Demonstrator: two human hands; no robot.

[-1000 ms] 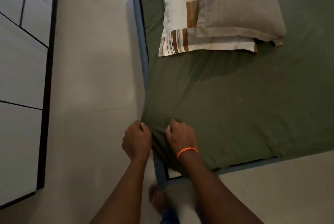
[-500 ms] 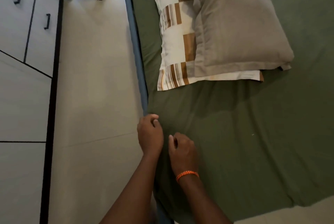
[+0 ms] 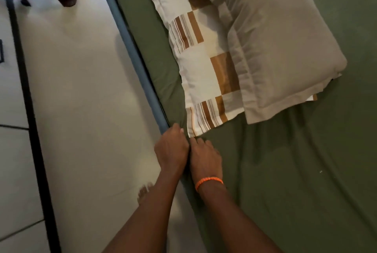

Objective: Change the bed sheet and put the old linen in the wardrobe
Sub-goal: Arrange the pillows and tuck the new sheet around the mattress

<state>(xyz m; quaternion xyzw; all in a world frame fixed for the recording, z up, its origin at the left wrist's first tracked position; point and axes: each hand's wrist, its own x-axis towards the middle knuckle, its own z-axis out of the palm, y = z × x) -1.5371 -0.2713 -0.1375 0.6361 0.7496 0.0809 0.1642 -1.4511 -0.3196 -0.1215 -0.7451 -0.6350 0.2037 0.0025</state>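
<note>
Both hands sit side by side at the bed's left edge: left hand (image 3: pixel 171 148) and right hand (image 3: pixel 206 159), fingers curled into the soft, wrinkly green sheet (image 3: pixel 295 171) stretched over the mattress. A plump beige pillow (image 3: pixel 271 38) overlaps a flat striped pillow (image 3: pixel 195 64) farther up. Smooth pale floor (image 3: pixel 81 109) on the left.

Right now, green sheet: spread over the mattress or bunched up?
Spread. The green sheet covers the mattress right up to the blue bed frame, with only shallow wrinkles below the pillows; both hands work its edge.
</note>
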